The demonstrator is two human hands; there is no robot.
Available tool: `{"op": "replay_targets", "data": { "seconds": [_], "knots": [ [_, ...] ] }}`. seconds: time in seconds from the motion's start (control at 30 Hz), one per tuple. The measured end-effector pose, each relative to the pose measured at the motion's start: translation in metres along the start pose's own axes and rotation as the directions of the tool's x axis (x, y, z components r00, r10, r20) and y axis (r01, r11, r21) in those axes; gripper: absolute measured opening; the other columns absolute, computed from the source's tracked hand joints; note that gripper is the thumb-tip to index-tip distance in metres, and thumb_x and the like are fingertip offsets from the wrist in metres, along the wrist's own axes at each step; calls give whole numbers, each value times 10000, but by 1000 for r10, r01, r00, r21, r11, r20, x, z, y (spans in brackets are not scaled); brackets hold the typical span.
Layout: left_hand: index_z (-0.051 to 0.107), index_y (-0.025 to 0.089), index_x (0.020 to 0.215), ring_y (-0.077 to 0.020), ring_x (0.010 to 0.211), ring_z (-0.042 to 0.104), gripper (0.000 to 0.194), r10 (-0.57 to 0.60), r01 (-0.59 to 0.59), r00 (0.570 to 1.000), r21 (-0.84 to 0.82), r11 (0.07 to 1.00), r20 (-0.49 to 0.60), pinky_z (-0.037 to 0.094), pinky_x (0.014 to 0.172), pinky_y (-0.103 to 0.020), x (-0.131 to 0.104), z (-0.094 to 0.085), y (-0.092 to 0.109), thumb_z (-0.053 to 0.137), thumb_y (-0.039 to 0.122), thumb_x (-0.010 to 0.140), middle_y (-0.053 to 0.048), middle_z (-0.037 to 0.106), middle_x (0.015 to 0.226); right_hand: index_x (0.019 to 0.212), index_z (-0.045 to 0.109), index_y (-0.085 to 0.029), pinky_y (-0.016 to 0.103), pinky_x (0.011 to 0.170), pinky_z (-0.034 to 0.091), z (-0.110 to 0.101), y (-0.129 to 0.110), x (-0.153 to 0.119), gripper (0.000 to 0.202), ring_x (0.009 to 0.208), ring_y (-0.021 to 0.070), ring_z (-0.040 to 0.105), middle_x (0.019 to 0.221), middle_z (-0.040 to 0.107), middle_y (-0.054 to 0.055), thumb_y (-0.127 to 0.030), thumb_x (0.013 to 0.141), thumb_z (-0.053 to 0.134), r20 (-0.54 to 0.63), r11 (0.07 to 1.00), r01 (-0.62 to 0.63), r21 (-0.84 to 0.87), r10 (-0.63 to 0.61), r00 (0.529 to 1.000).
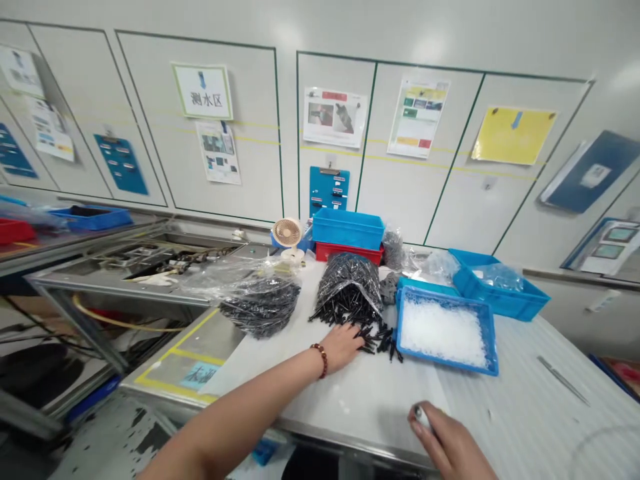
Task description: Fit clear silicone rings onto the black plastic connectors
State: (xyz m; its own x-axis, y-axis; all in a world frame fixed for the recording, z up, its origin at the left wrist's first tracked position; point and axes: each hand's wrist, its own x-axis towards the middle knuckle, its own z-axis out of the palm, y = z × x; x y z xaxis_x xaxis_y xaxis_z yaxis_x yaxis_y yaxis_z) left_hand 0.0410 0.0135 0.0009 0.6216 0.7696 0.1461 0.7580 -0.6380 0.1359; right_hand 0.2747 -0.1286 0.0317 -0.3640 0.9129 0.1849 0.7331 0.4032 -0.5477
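Note:
My left hand (pixel 343 347), a beaded bracelet at its wrist, reaches to the near edge of a pile of slim black parts (pixel 385 340). Its fingers are bent and slightly apart against the pieces; no grip on one shows. The pile spills from the mouth of a clear plastic bag (pixel 350 280) full of the same parts. At the front right, my right hand (pixel 447 440) is closed around a small whitish, pen-like cylinder with a metal-looking end (pixel 421 416). Most of that cylinder is hidden in the fist, so its exact kind cannot be made out.
A blue tray (pixel 493 333) of small white translucent pieces stands right of the pile. Tweezers (pixel 563 380) lie farther right. Another bag of black parts (pixel 263 303) sits left. Behind are a small fan (pixel 287 233), stacked blue (pixel 347 230) and red bins (pixel 345 253), and another blue bin (pixel 520 303).

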Motion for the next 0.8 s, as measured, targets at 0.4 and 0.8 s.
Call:
{"op": "replay_targets", "data": {
  "seconds": [0.4, 0.8],
  "knots": [
    [653, 182, 913, -181, 890, 511, 201, -75, 14, 957, -212, 977, -280, 425, 811, -299, -13, -10, -26, 455, 187, 881, -63, 608, 953, 932, 522, -196, 262, 624, 371, 27, -7, 128, 265, 754, 198, 596, 839, 641, 59, -274, 896, 270, 17, 974, -20, -224, 25, 1000],
    [485, 166, 1069, -153, 852, 539, 227, -283, 35, 930, -708, 705, -236, 436, 789, -269, -25, -5, -25, 367, 190, 878, -47, 582, 928, 743, 449, -209, 242, 544, 332, 56, 3, 129, 295, 574, 151, 517, 632, 548, 6, -334, 915, 245, -50, 982, 52, -181, -62, 997]
  ]
}}
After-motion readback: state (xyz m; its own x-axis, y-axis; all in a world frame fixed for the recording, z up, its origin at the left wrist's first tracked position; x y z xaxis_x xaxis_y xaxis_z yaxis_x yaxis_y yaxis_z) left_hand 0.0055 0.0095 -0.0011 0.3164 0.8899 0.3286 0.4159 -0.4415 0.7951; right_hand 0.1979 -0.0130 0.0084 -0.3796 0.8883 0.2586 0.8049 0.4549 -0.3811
